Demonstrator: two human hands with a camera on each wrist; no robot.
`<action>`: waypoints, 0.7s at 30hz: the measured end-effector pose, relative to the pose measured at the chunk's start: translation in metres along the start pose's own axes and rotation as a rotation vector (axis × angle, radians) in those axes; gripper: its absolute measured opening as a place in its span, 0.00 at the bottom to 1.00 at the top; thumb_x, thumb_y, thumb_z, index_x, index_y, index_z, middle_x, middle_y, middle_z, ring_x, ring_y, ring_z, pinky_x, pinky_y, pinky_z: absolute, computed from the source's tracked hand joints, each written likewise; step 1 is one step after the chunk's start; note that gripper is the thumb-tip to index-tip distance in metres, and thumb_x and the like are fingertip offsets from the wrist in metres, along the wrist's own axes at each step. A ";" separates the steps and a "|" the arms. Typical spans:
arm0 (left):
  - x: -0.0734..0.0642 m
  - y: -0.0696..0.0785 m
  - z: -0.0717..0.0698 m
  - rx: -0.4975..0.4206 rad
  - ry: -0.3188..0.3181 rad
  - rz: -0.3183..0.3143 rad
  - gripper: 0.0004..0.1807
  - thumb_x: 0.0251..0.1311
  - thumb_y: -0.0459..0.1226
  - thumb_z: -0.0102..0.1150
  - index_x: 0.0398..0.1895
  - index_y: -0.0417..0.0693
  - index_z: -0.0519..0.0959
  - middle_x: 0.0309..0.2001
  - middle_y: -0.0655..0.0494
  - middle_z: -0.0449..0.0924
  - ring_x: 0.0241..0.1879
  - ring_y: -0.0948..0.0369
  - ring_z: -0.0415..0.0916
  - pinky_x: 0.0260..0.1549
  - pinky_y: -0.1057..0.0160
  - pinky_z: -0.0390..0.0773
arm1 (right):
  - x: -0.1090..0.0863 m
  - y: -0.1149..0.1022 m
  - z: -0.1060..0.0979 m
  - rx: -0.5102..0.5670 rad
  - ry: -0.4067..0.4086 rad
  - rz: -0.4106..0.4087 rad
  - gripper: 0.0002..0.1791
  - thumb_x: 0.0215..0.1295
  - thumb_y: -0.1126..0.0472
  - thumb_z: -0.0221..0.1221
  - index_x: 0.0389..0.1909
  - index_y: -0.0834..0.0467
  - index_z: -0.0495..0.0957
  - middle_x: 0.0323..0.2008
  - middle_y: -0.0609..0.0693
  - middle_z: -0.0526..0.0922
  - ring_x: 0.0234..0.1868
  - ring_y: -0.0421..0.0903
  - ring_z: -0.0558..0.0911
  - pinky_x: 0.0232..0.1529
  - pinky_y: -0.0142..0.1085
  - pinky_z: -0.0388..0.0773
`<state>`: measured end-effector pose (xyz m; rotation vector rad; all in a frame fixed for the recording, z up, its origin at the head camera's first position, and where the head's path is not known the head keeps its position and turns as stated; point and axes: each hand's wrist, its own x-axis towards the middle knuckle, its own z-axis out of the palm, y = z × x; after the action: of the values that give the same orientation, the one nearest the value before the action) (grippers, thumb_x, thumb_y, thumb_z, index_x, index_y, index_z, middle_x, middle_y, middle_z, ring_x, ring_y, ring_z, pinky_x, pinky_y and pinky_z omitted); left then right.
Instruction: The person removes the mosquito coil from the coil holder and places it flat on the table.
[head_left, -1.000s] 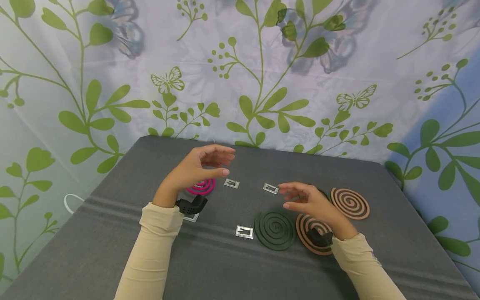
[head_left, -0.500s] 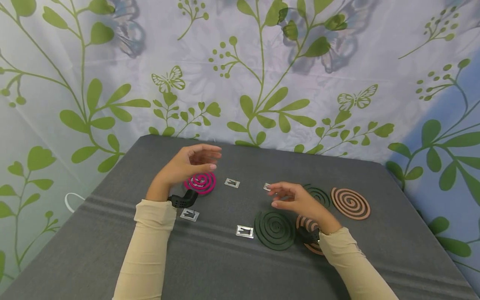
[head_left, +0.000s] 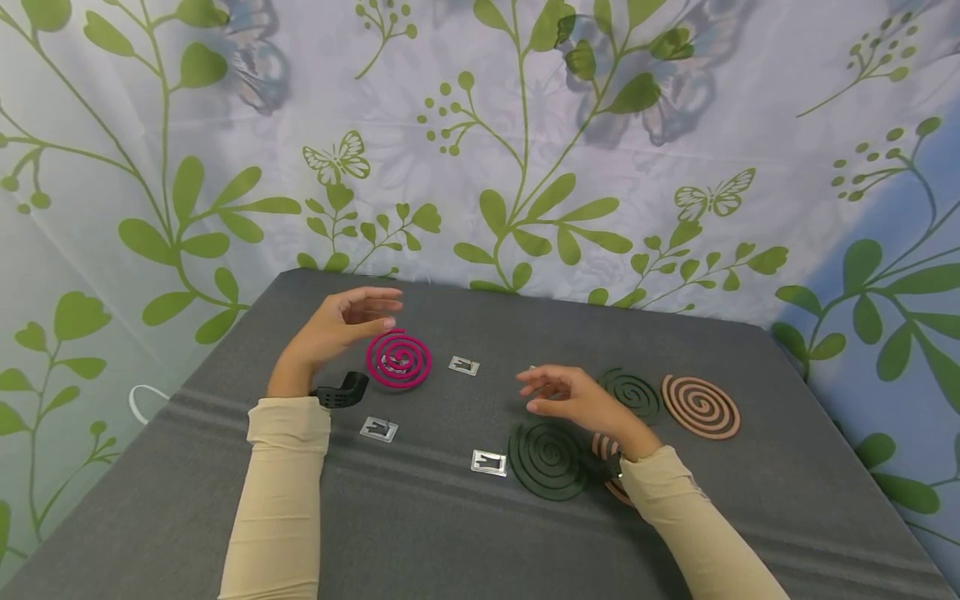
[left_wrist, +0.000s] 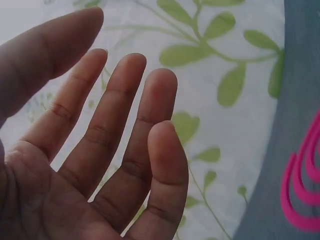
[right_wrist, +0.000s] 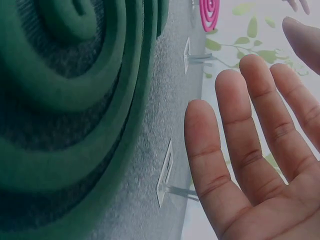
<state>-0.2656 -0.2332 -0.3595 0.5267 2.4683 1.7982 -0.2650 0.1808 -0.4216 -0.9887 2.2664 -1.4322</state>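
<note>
My left hand [head_left: 333, 325] is held in the air just left of the pink mosquito coil [head_left: 403, 358], fingers relaxed and holding nothing. The pink coil lies over a small metal coil stand, partly visible through its gaps. My right hand [head_left: 566, 396], also relaxed with nothing in it, hovers over the table behind the front dark green mosquito coil [head_left: 551, 454]. In the right wrist view that green coil [right_wrist: 75, 100] fills the left side, and a metal stand [right_wrist: 165, 172] with an upright prong appears beyond it. Another stand is mostly hidden behind my right fingers.
Further metal stands lie on the grey table [head_left: 420, 533]: one at the back [head_left: 463, 366], one front left [head_left: 379, 429], one front centre [head_left: 489, 462]. A second green coil [head_left: 632, 396] and a brown coil [head_left: 702, 406] lie right; another brown coil [head_left: 603, 446] is partly covered by my wrist.
Both hands have drifted left, the left hand moving off the pink coil so that it shows whole. The rear green coil has come into view. The coils and stands have stayed put.
</note>
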 end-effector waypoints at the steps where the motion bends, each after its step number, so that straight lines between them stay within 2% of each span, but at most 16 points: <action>1: -0.001 -0.003 -0.002 0.003 0.009 -0.008 0.28 0.75 0.33 0.66 0.75 0.38 0.75 0.66 0.47 0.82 0.59 0.63 0.80 0.58 0.64 0.80 | 0.001 0.000 0.001 0.001 -0.004 0.001 0.25 0.76 0.70 0.64 0.69 0.75 0.74 0.56 0.70 0.84 0.53 0.53 0.86 0.54 0.39 0.83; 5: -0.004 -0.014 -0.010 0.016 0.031 -0.031 0.28 0.76 0.34 0.66 0.76 0.37 0.74 0.68 0.45 0.81 0.59 0.64 0.79 0.58 0.67 0.78 | 0.005 0.000 0.003 -0.017 -0.014 -0.001 0.24 0.76 0.70 0.64 0.68 0.75 0.75 0.54 0.69 0.86 0.51 0.52 0.86 0.52 0.40 0.83; 14: -0.008 -0.040 -0.019 0.037 0.014 -0.090 0.29 0.79 0.34 0.62 0.79 0.35 0.70 0.74 0.30 0.71 0.61 0.67 0.76 0.61 0.69 0.76 | 0.015 -0.003 0.009 -0.036 -0.043 0.004 0.23 0.75 0.71 0.65 0.67 0.75 0.76 0.53 0.70 0.86 0.50 0.50 0.87 0.55 0.41 0.83; 17: -0.009 -0.047 -0.021 0.048 0.012 -0.108 0.30 0.80 0.34 0.61 0.80 0.35 0.69 0.74 0.28 0.70 0.64 0.61 0.76 0.63 0.64 0.76 | 0.020 -0.001 0.011 -0.040 -0.055 0.000 0.23 0.75 0.70 0.65 0.66 0.75 0.76 0.52 0.70 0.87 0.49 0.48 0.88 0.55 0.40 0.83; 21: -0.011 -0.054 -0.022 0.084 0.008 -0.152 0.32 0.80 0.36 0.61 0.81 0.36 0.66 0.75 0.31 0.71 0.71 0.46 0.74 0.65 0.51 0.77 | 0.027 0.003 0.013 -0.027 -0.079 0.002 0.23 0.75 0.70 0.65 0.66 0.76 0.76 0.52 0.70 0.87 0.48 0.48 0.88 0.53 0.39 0.84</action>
<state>-0.2739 -0.2708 -0.4047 0.3267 2.5222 1.6506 -0.2781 0.1542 -0.4270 -1.0315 2.2354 -1.3407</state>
